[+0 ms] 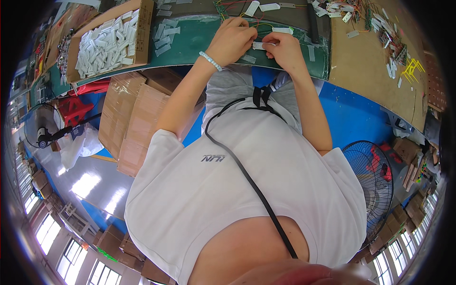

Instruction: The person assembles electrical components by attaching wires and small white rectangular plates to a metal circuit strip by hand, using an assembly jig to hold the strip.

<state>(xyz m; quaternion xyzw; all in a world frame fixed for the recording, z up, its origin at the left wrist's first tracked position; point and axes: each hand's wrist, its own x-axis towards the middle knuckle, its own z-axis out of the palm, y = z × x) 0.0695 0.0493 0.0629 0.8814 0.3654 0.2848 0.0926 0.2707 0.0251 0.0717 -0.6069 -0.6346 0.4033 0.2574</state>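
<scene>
My right hand (pixel 286 49) pinches a small white flat piece (pixel 259 45) at the front of the green work mat (pixel 187 45). Close beside it, my left hand (pixel 232 39) has its fingers bent together near the piece's left end; what they hold is too small to make out. Thin red and yellow wires (pixel 259 24) run out past the left fingertips. Another white piece (pixel 283 30) lies just beyond my right hand. Farther back are two more white pieces, one upright at an angle (pixel 252 8) and one lying flat (pixel 270 7), near a narrow green circuit board (pixel 220 8).
An open cardboard box (pixel 144 33) full of white pieces stands at the left. Clear strips (pixel 166 32) are scattered on the mat. A black bar-shaped tool (pixel 313 23) lies to the right. Beyond it, cardboard (pixel 354 57) bears wired parts and yellow pieces (pixel 413 70).
</scene>
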